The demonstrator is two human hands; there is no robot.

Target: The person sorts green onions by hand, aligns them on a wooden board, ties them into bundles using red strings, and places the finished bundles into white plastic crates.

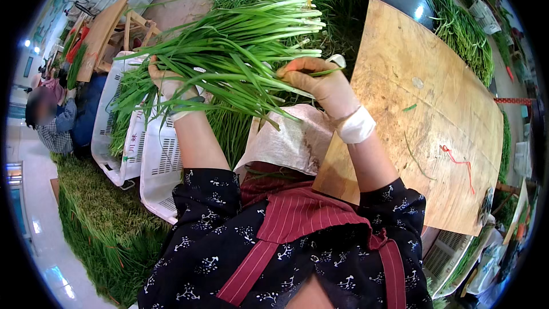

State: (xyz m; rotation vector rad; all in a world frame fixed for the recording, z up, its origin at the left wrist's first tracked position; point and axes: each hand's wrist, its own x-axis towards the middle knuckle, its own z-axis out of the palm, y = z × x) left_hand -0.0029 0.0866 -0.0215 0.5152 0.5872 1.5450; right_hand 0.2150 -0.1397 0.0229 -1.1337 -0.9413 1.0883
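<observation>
Bunch of green chives [229, 51] held aloft at twelve o'clock, left hand [168, 83] clasped beneath, right hand [320, 83] pinching stalks. Worktop [434, 137] at three o'clock. Loose grip risks dropped stems.

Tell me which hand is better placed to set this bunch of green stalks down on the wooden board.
Probably the right hand. It grips the bunch of green stalks on the side next to the wooden board, while the left hand holds the bunch's far side, over the white crates.

Single head-worn fisheye view, looking steeply down from close above raised forearms; bare plywood board [434, 120] at right, white slotted plastic crates [154, 154] at left, edges bending rimward.
</observation>
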